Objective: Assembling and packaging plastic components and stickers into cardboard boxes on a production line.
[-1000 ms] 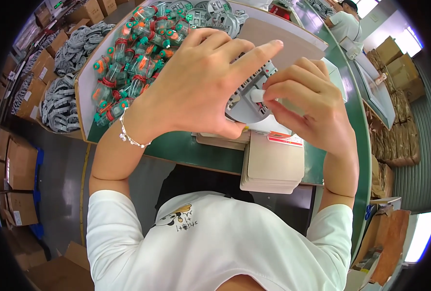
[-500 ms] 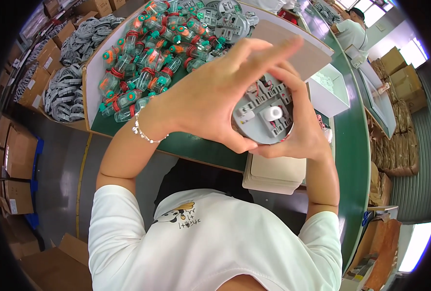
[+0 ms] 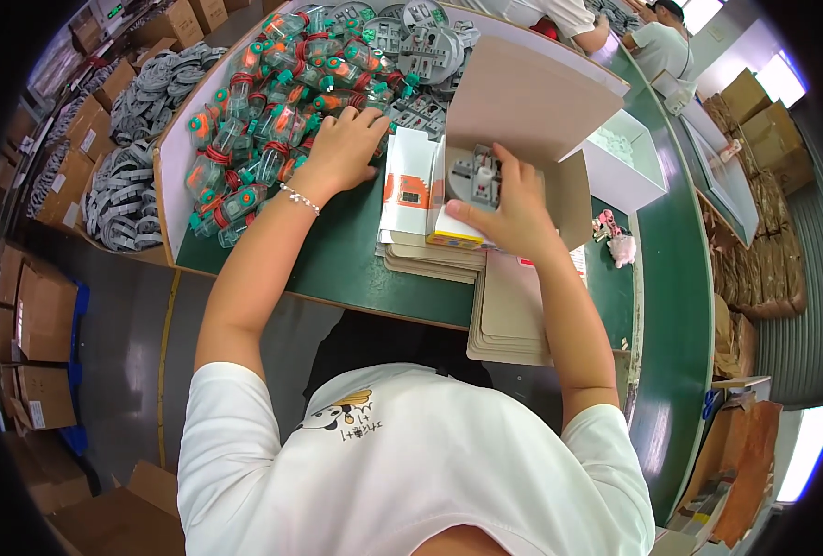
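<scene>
My right hand (image 3: 515, 208) has its fingers and thumb round a grey round disc (image 3: 474, 176) with white and metal fittings, down inside an open cardboard box (image 3: 571, 185) whose lid (image 3: 532, 88) stands up. The disc's near edge is partly behind the box front and my thumb. My left hand (image 3: 345, 153) reaches over the right edge of a heap of clear bottles (image 3: 286, 120) with green caps and red cords. Its fingers are apart, the thumb stretched to the right; whether the fingertips touch a bottle cannot be made out.
Flat cardboard pieces (image 3: 513, 320) are stacked at the table's front edge. More grey discs (image 3: 430, 51) lie beyond the bottles. A white tray (image 3: 647, 176) stands right of the box, near a pink plush charm (image 3: 621, 248). Boxes of grey rings (image 3: 122, 190) stand left; co-workers (image 3: 661, 46) sit far right.
Both hands held the disc up before me. My right hand has lowered it into the box; my left hand has let go and moved left to the bottles.
</scene>
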The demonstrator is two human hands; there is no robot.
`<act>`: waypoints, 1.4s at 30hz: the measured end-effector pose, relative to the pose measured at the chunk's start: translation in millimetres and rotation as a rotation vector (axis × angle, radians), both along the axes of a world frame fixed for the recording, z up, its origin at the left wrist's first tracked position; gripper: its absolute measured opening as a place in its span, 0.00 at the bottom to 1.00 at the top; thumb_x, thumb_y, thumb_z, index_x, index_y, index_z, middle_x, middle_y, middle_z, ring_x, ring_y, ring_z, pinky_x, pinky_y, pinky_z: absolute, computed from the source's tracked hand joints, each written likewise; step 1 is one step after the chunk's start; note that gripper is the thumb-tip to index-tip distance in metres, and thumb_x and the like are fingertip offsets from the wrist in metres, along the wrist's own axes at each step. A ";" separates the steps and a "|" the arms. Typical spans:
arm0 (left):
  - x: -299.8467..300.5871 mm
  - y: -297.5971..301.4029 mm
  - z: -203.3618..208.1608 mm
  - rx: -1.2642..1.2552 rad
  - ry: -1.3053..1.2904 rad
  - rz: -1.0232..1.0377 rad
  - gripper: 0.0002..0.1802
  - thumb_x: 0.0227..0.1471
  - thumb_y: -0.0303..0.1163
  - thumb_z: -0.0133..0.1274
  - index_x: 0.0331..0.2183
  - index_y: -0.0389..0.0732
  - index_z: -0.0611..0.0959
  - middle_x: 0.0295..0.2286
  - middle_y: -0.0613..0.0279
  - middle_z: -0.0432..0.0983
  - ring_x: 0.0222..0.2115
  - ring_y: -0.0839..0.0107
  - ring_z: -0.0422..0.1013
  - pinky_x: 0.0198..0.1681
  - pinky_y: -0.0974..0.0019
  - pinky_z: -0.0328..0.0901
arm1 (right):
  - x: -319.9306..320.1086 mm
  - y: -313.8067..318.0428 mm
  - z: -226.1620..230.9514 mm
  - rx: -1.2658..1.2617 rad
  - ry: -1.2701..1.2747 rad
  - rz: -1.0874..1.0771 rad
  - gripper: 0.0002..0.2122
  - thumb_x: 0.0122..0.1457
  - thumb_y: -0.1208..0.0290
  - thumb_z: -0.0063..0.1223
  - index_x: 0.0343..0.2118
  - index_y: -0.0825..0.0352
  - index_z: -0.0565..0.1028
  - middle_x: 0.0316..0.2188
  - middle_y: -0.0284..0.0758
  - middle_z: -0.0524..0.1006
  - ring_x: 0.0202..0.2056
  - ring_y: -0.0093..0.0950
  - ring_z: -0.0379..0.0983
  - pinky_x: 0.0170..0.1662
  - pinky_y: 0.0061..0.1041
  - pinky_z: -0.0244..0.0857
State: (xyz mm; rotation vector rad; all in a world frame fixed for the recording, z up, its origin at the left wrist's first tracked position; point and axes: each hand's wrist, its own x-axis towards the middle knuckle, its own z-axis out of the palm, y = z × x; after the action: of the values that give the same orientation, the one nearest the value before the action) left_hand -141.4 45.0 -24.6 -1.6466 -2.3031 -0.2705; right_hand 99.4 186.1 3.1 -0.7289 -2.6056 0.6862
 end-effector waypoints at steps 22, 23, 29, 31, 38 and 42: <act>78.2 -32.8 90.6 0.791 -1.606 -0.643 0.21 0.59 0.36 0.53 0.48 0.30 0.77 0.45 0.56 0.77 0.44 0.70 0.75 0.47 0.61 0.74 | 21.1 -35.6 76.3 0.436 0.657 0.347 0.19 0.47 0.73 0.70 0.42 0.65 0.75 0.34 0.33 0.81 0.31 0.22 0.71 0.31 0.20 0.64; 86.4 -28.5 92.1 0.784 -1.609 -0.641 0.21 0.59 0.36 0.53 0.48 0.30 0.77 0.45 0.56 0.77 0.44 0.70 0.75 0.47 0.61 0.74 | 23.4 -35.9 75.5 0.432 0.657 0.341 0.19 0.47 0.73 0.70 0.42 0.65 0.75 0.34 0.33 0.81 0.31 0.22 0.71 0.31 0.20 0.64; 118.8 -23.0 76.1 0.897 -1.289 -0.430 0.21 0.54 0.36 0.60 0.45 0.34 0.78 0.53 0.48 0.69 0.52 0.61 0.69 0.47 0.58 0.72 | 45.1 -30.3 69.3 0.110 0.390 -0.099 0.17 0.47 0.69 0.69 0.37 0.67 0.74 0.26 0.37 0.80 0.23 0.29 0.70 0.29 0.24 0.66; 128.0 -25.3 60.8 0.926 -1.099 -0.337 0.20 0.53 0.36 0.62 0.45 0.35 0.79 0.55 0.46 0.67 0.54 0.58 0.67 0.48 0.57 0.71 | 43.9 -21.1 61.7 0.098 0.292 -0.234 0.16 0.48 0.68 0.68 0.37 0.68 0.73 0.24 0.38 0.80 0.22 0.32 0.72 0.29 0.27 0.67; 161.0 -23.4 2.4 0.449 -0.268 -0.090 0.20 0.45 0.37 0.67 0.41 0.46 0.82 0.56 0.38 0.62 0.55 0.45 0.63 0.54 0.47 0.61 | 27.0 15.7 24.2 0.366 -0.196 -0.193 0.13 0.53 0.66 0.62 0.37 0.69 0.75 0.23 0.47 0.79 0.30 0.47 0.79 0.35 0.42 0.72; 154.5 -20.8 -14.5 0.420 -0.443 -0.175 0.18 0.45 0.37 0.66 0.40 0.45 0.82 0.58 0.36 0.61 0.55 0.45 0.63 0.54 0.50 0.61 | 22.0 12.0 13.5 0.346 -0.209 -0.270 0.11 0.55 0.65 0.61 0.32 0.70 0.77 0.24 0.47 0.79 0.31 0.48 0.79 0.36 0.41 0.72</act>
State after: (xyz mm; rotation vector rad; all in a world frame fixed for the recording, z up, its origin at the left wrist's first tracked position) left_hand 13.2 24.2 -39.1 -1.6841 -2.1709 -1.1759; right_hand 121.4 198.1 16.6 -1.0558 -2.6346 0.0797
